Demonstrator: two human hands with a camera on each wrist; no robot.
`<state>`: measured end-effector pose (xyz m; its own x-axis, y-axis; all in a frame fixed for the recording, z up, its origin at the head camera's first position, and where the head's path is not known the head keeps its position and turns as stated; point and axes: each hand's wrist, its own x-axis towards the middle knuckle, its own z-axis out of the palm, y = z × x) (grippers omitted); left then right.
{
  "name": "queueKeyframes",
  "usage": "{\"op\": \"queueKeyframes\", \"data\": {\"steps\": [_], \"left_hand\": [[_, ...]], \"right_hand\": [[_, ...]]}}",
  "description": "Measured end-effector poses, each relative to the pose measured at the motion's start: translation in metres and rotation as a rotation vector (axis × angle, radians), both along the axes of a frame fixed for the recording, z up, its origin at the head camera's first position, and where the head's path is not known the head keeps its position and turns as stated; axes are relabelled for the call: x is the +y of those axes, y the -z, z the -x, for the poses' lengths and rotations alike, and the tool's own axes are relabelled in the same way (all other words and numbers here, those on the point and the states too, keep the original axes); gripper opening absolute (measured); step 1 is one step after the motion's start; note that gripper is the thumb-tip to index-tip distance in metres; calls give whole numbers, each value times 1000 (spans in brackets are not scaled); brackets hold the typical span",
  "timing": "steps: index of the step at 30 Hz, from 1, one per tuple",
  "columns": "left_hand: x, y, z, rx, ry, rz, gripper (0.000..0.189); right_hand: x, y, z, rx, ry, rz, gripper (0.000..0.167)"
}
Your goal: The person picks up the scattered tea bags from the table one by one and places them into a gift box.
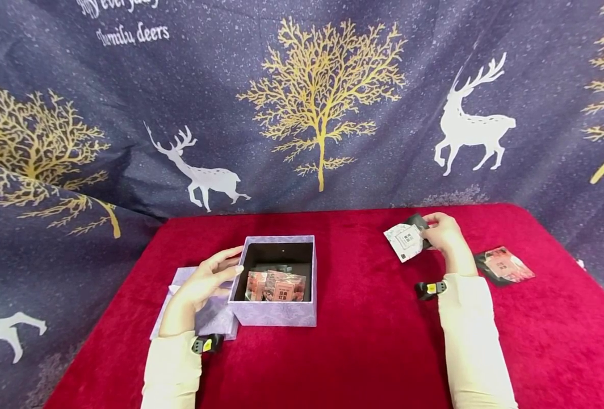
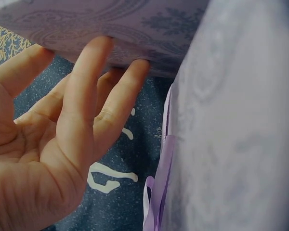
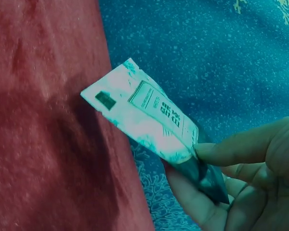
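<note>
My right hand [image 1: 443, 234] pinches a white and dark-green tea sachet [image 1: 404, 241] above the back right of the table. The right wrist view shows the thumb on the printed face of this sachet [image 3: 156, 115], with fingers behind it. At the left, my left hand [image 1: 211, 277] touches the left side of an open lilac box [image 1: 273, 314] with fairly straight fingers. Its fingertips meet the patterned box wall [image 2: 130, 29] in the left wrist view. Inside the box, several sachets, including a pink one [image 1: 284, 288], lie against the dark lining.
A lilac lid [image 1: 219, 318] with a ribbon lies left of the box, partly under my left arm. Right of my right wrist, a pink and dark sachet [image 1: 506, 266] lies on the red tablecloth [image 1: 368, 352]. A patterned cloth [image 1: 363, 142] hangs behind the table.
</note>
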<state>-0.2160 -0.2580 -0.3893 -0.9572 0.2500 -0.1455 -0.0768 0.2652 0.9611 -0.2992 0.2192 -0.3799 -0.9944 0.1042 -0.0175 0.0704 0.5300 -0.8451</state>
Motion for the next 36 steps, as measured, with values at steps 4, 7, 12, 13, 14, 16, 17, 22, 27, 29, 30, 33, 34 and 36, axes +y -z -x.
{"op": "queueKeyframes", "data": {"steps": [4, 7, 12, 13, 14, 16, 17, 22, 27, 29, 30, 33, 34, 36], "left_hand": [[0, 0, 0, -4, -2, 2, 58], [0, -1, 0, -3, -2, 3, 59], [0, 0, 0, -1, -5, 4, 58], [0, 0, 0, -1, -4, 3, 58], [0, -1, 0, -5, -10, 0, 58], [0, -2, -1, -2, -3, -5, 59], [0, -2, -1, 0, 1, -6, 59], [0, -3, -1, 3, 6, -6, 59], [1, -3, -1, 3, 4, -6, 59], [1, -3, -1, 3, 4, -10, 59], [1, -3, -2, 6, 9, -11, 59], [1, -4, -2, 11, 11, -13, 59], [0, -4, -2, 11, 11, -13, 59], [0, -4, -2, 8, 5, -15, 59]], "right_hand": [[-4, 2, 2, -18, -31, 78, 45], [-7, 3, 3, -28, -49, 101, 45], [-11, 3, 3, -40, -64, 139, 46], [-12, 3, 3, -44, -66, 150, 46], [-12, 2, 3, -48, -70, 165, 46], [-13, 3, 3, -50, -75, 185, 46], [-13, 3, 4, -52, -79, 194, 46], [-17, 3, 4, -56, -107, 245, 46], [-22, 2, 3, -58, -125, 303, 45], [-24, 2, 3, -58, -135, 335, 45], [-25, 1, 3, -58, -139, 353, 44], [-29, -1, 2, -51, -142, 399, 43], [-30, -1, 2, -50, -141, 414, 42], [-34, -3, 1, -46, -139, 436, 40]]}}
